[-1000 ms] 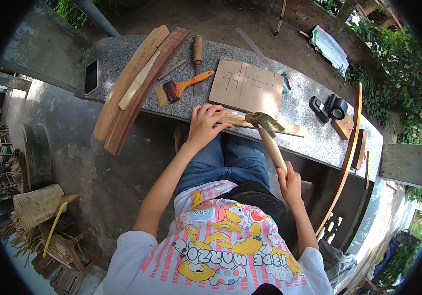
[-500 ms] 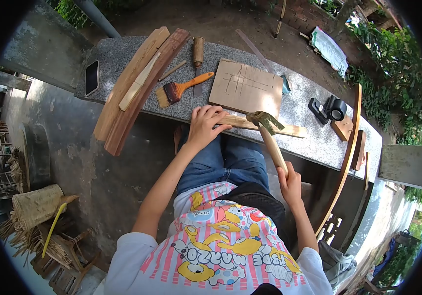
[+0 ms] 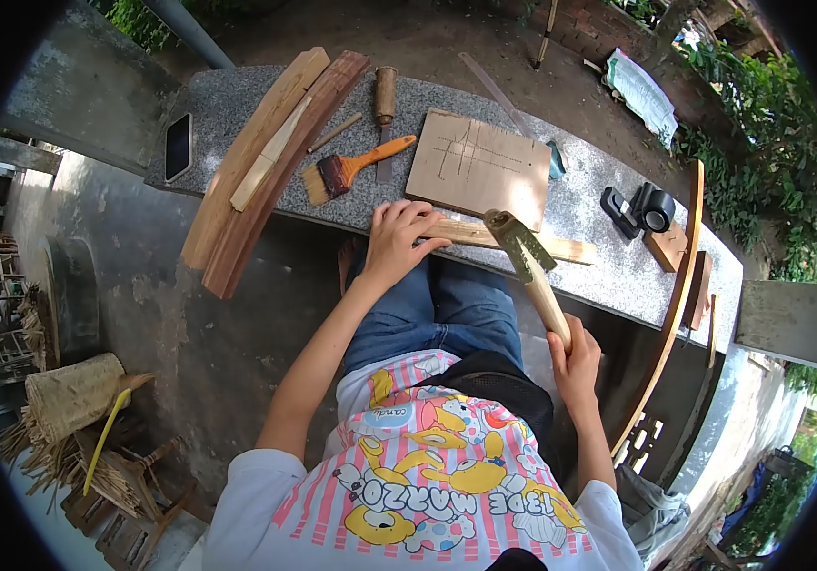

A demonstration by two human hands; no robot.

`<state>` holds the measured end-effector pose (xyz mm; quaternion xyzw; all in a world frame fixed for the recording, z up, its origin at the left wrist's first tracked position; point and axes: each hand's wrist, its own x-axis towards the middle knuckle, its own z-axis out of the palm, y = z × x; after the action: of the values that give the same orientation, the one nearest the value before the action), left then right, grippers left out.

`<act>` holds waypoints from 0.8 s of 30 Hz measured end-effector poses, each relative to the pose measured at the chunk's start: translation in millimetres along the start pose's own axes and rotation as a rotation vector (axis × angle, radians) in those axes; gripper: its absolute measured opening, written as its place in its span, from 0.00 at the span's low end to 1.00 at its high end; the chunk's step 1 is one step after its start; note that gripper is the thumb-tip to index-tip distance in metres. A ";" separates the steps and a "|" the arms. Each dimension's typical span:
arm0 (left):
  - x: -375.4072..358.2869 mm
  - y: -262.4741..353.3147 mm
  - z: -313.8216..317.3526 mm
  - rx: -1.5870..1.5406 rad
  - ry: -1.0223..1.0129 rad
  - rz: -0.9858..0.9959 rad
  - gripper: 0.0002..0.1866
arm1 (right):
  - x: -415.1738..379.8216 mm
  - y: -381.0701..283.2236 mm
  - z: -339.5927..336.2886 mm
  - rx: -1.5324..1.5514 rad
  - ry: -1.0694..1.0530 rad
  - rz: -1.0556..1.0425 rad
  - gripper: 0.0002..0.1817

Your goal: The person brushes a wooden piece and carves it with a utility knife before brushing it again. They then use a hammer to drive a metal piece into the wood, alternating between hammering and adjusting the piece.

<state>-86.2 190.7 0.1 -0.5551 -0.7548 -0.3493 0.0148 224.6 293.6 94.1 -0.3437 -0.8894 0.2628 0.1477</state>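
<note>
My left hand (image 3: pixel 397 240) presses down on the left end of a pale wooden strip (image 3: pixel 470 233), its fingers curled over the top and its thumb along the near side. The strip lies along the front edge of a speckled stone table. In my right hand (image 3: pixel 575 358) is a hammer (image 3: pixel 544 300), gripped low on its light wooden handle. The worn metal head tilts above the strip and overlaps its right half in this view. Just behind the strip lies a flat board (image 3: pixel 478 169) with pencil lines on it.
Left of the board lie a paintbrush (image 3: pixel 356 169), a wooden-handled chisel (image 3: pixel 385 119), a thin stick and long curved wood pieces (image 3: pixel 280 167). A phone (image 3: pixel 178 148) sits at the left end of the stone table (image 3: pixel 228 90). A black device (image 3: pixel 651 211), wood blocks and a curved strip (image 3: pixel 680 305) are at right.
My right hand has shifted right and slightly toward me, and the hammer's head has turned and steepened. My left hand stays on the wooden strip.
</note>
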 end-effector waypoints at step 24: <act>3.3 -1.3 0.8 0.012 0.009 0.007 0.22 | 0.5 -3.8 2.9 0.166 -0.138 0.259 0.14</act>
<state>-88.3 193.7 0.2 -0.5563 -0.7547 -0.3471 0.0227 221.0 290.5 93.9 -0.4233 -0.8209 0.3752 0.0789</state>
